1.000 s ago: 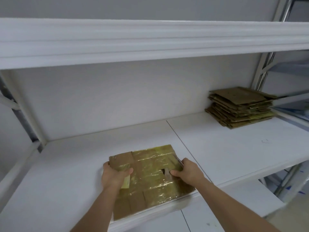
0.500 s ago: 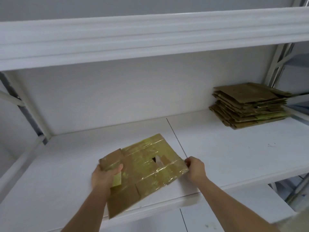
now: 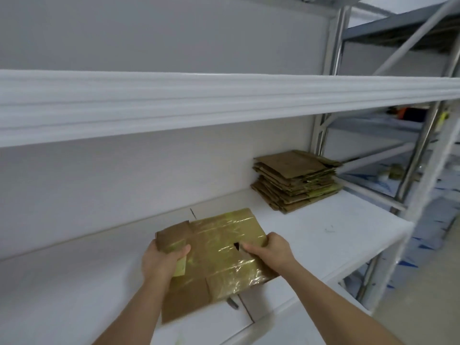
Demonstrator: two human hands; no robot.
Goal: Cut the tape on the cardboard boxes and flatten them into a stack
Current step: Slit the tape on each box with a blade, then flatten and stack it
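White shelf board runs across w/ a thin seam line in it, scuff marks toward the right end. Upper shelf's ribbed front edge overhead. White back wall behind. Metal rack uprights at right, blurry clutter on shelves beyond.

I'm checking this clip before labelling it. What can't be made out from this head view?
- Underside of the flattened box: hidden by the box itself.
- Fingers of the left hand and right hand: curled under the cardboard edges.
- Small dark object below the box's near edge: too small to identify.
- Number of pieces in the cardboard stack: too small, blurred.
- Items on the far right racks: blurred.
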